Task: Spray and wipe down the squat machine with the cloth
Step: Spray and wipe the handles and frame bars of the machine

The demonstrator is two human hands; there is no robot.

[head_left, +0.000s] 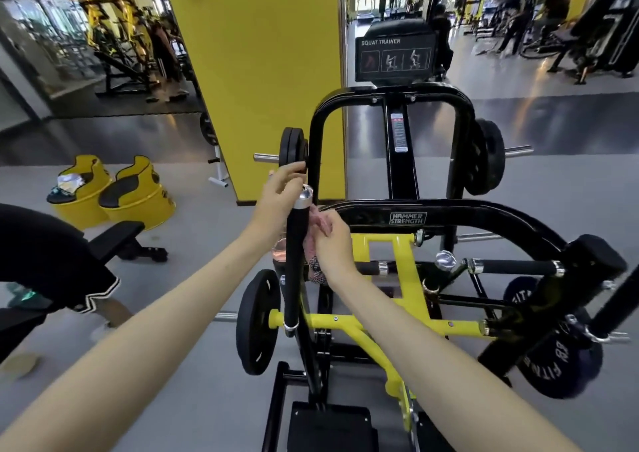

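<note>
head view, looking down along my two bare forearms at a black and yellow squat machine (408,209) in a gym.

my right hand (332,240) has its fingers bunched round a pink cloth (316,221) and presses it to the right side of the machine's upright black handle (294,261), just below its chrome cap (305,197). a checked end of the cloth hangs under my wrist.

my left hand (281,196) is on the far left side of that handle, near its top, with fingers curled round the neck of a clear pinkish spray bottle (278,253). the handle hides most of the bottle.

a black weight plate (257,320) sits just left of the handle's foot, and two more plates (292,147) sit beyond my left hand. on the right, a padded arm (567,299) slants across the frame, with a dark plate (560,358) behind it. at the far end stands a sign reading "squat trainer" (396,56).

a yellow pillar (259,71) rises behind the machine. to the left are two yellow barrel seats (114,192) and a low black bench (117,237). another person's black sleeve (52,261) fills the near left edge. blurred people stand far right.
</note>
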